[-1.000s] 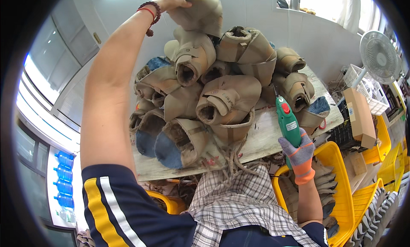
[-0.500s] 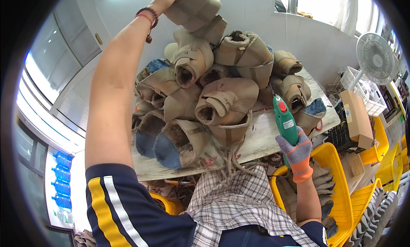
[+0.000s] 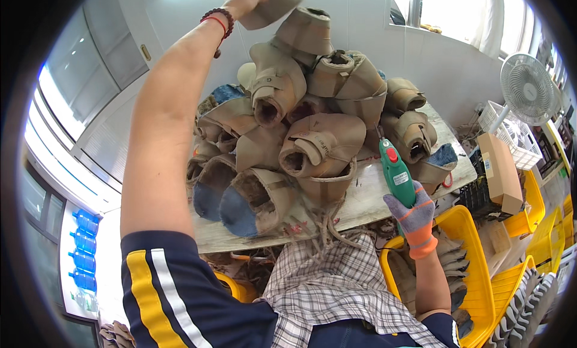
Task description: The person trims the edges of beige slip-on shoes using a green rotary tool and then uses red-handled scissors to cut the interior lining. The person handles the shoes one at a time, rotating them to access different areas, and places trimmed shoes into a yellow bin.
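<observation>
Grips a tan boot upper [image 3: 273, 8] with the bare left hand [image 3: 245, 2] at the top edge of view, just above and beside the heaped boot uppers [image 3: 321, 140] on the table [image 3: 369, 198], with visible fingertips bent in against its side; cannot tell how the cut-off fingers lie. Looks light and bendable, with a matt face unlikely to slip and little to break; probably best taken by a rim, pinched through one wall, or cupped around the rounded part. Holds a green power tool [image 3: 396, 177] in the gloved right hand [image 3: 413, 214], with fingers wrapped around the lower body, below the red button [image 3: 392, 154], and with the thin metal tip [image 3: 380, 133] aimed toward the heap. Seems rigid, smooth and heavier than the upper; calls for a full-hand grasp on the casing, clear of that more delicate tip.
</observation>
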A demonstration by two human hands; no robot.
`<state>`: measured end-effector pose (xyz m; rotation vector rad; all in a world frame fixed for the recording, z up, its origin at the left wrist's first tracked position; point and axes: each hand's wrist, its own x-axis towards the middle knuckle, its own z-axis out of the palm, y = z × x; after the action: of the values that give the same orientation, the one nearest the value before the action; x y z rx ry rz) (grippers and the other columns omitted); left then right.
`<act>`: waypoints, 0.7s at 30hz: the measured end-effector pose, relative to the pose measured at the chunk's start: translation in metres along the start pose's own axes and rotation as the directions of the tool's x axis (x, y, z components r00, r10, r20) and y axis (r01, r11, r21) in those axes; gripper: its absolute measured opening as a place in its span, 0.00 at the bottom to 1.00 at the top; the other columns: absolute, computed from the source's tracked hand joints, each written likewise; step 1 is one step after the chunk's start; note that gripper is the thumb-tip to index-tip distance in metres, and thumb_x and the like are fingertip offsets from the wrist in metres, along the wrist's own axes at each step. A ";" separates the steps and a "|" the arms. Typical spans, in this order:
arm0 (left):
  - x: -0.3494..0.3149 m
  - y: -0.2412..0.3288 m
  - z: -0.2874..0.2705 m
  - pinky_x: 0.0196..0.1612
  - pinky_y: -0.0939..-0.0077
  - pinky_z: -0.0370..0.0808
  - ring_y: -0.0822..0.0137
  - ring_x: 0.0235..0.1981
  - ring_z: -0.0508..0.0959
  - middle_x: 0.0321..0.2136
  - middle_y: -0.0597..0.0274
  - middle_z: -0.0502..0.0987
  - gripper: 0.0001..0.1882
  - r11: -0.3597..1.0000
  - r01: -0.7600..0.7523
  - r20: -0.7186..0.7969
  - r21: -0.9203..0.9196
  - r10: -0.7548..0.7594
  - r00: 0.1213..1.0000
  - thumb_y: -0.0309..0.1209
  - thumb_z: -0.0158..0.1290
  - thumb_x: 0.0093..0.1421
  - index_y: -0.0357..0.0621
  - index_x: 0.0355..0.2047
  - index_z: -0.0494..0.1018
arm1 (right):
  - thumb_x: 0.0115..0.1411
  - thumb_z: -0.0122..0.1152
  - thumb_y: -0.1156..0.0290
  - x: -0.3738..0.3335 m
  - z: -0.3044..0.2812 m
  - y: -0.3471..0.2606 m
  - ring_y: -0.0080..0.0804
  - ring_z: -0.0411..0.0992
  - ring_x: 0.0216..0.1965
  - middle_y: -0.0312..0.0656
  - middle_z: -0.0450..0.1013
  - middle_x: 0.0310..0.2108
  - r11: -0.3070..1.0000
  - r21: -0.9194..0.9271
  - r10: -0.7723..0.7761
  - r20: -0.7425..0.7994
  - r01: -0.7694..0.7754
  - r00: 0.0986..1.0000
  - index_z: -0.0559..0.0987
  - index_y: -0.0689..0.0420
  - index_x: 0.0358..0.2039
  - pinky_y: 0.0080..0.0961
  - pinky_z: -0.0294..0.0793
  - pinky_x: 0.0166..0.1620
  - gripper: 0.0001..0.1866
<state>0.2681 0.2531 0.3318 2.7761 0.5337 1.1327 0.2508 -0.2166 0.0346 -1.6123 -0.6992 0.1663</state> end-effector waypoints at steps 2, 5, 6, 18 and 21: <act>-0.012 0.001 -0.005 0.41 0.64 0.71 0.60 0.35 0.75 0.32 0.53 0.77 0.13 0.923 -0.057 -0.261 -0.381 -0.048 0.964 0.26 0.55 0.54 0.34 0.40 0.72 | 0.47 0.72 0.69 0.001 -0.002 0.000 0.18 0.68 0.26 0.35 0.74 0.28 1.000 0.005 0.004 -0.010 -0.004 1.000 0.73 0.62 0.41 0.17 0.71 0.32 0.23; -0.050 0.007 -0.037 0.43 0.65 0.71 0.61 0.36 0.75 0.34 0.55 0.77 0.17 0.783 -0.145 -0.479 -0.605 -0.212 0.852 0.26 0.54 0.55 0.36 0.45 0.70 | 0.46 0.72 0.69 0.002 -0.004 -0.001 0.18 0.69 0.27 0.36 0.74 0.28 0.992 -0.060 -0.111 -0.046 0.108 0.993 0.73 0.62 0.42 0.18 0.72 0.32 0.24; -0.069 0.013 -0.052 0.44 0.66 0.71 0.59 0.38 0.75 0.36 0.54 0.76 0.19 0.602 -0.158 -0.395 -0.783 -0.285 0.873 0.25 0.54 0.54 0.38 0.47 0.69 | 0.46 0.72 0.69 0.002 -0.004 0.000 0.19 0.70 0.27 0.37 0.75 0.28 0.985 -0.085 -0.156 -0.056 0.151 0.986 0.73 0.62 0.42 0.19 0.72 0.32 0.24; -0.333 -0.002 -0.050 0.49 0.59 0.75 0.53 0.44 0.76 0.42 0.43 0.74 0.14 -0.689 0.192 0.471 -0.699 -0.242 0.848 0.25 0.39 0.63 0.30 0.44 0.68 | 0.39 0.75 0.62 -0.004 0.012 -0.012 0.40 0.73 0.23 0.45 0.75 0.27 0.564 -0.532 -0.733 0.030 0.632 0.679 0.74 0.60 0.45 0.30 0.73 0.27 0.32; -0.374 0.012 -0.029 0.49 0.58 0.75 0.52 0.44 0.76 0.41 0.42 0.74 0.13 -0.804 0.152 0.536 -0.575 -0.230 0.812 0.25 0.39 0.63 0.29 0.44 0.67 | 0.38 0.75 0.61 -0.014 0.012 -0.002 0.40 0.72 0.22 0.44 0.74 0.25 0.500 -0.568 -0.743 0.107 0.654 0.661 0.75 0.61 0.44 0.31 0.72 0.26 0.32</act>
<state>0.0035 0.1079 0.1089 0.3665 -0.0002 0.5680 0.2331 -0.2132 0.0302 -1.7172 -1.3270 -0.8566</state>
